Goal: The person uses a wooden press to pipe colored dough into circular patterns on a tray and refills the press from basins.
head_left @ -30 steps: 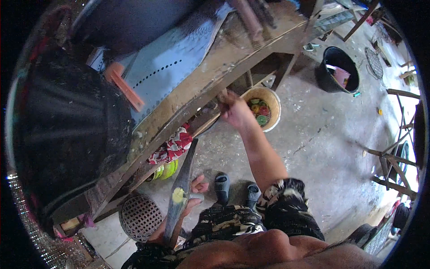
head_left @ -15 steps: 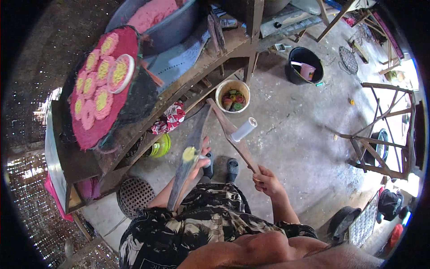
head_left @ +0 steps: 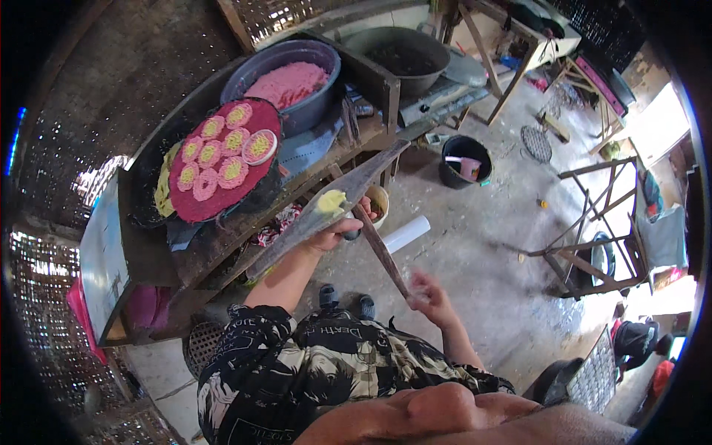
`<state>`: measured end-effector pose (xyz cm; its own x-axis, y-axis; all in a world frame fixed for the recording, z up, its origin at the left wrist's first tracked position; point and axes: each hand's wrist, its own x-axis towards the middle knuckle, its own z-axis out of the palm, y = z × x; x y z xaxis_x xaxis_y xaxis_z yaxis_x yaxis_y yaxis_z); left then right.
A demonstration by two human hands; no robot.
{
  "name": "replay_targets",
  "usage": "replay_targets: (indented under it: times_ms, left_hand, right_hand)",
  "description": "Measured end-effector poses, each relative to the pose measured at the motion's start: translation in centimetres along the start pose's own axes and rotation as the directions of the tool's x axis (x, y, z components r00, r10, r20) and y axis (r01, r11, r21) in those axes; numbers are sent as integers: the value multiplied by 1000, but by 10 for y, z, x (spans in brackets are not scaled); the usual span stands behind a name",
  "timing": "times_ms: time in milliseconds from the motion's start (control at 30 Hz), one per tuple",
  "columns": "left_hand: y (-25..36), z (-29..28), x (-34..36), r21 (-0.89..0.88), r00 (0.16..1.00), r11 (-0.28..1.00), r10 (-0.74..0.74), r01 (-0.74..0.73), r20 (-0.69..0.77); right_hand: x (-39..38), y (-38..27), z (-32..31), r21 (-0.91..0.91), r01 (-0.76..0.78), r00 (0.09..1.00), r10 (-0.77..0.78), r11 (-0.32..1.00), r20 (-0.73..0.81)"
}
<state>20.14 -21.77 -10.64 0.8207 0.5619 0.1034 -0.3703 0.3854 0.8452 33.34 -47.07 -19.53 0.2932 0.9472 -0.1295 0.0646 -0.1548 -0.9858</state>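
Observation:
My left hand [head_left: 335, 234] grips a wooden press with two long arms. Pale yellow dough [head_left: 330, 200] sits at the middle of its broad upper arm [head_left: 285, 236]. A whitish cylinder [head_left: 406, 233] sticks out from the narrower lower arm [head_left: 382, 254]. By that arm's near end is my right hand [head_left: 432, 298], its fingers smeared by motion, so its hold cannot be told. Left of the press, pink rings with yellow strands [head_left: 191, 150] lie on a round magenta cloth [head_left: 259, 176]. One of them sits in a small white-rimmed dish [head_left: 259, 147].
Behind the rings, a blue-grey basin [head_left: 315, 115] holds a crumbly pink mass [head_left: 289, 81]. A wide grey pan [head_left: 411, 78] stands beyond it. On the floor are a partly hidden whitish bucket [head_left: 380, 199] and a black bucket [head_left: 456, 178] with a pink dipper [head_left: 469, 167]. A wooden frame [head_left: 586, 263] stands at right.
The press has risen and swung toward the ring-covered cloth, its upper arm tilting over. My right hand, clearly wrapped round the lower arm's end before, is now blurred beside it. The view has shifted.

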Motion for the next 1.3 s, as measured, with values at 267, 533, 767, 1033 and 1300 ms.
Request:
replay_targets:
  times_ms: [267,533,767,1033,1300]
  left_hand:
    - [43,43,-11,333,979,921,183,-204,95]
    - [75,50,-19,7,971,972,236,-235,-43]
    - [193,-5,-108,173,712,820,563,-546,-419]
    - [261,-107,-172,778,762,628,508,-8,-402]
    - [294,-167,-128,793,862,588,475,-161,-177]
  right_hand:
    - [52,-123,29,-767,424,766,-643,481,20]
    - [78,-127,68,-655,378,676,-678,654,-288]
    - [117,-163,46,-480,549,654,-710,684,-262]
    - [179,-257,132,445,295,917,-382,846,118]
    - [242,-316,252,413,246,830,-411,877,377]
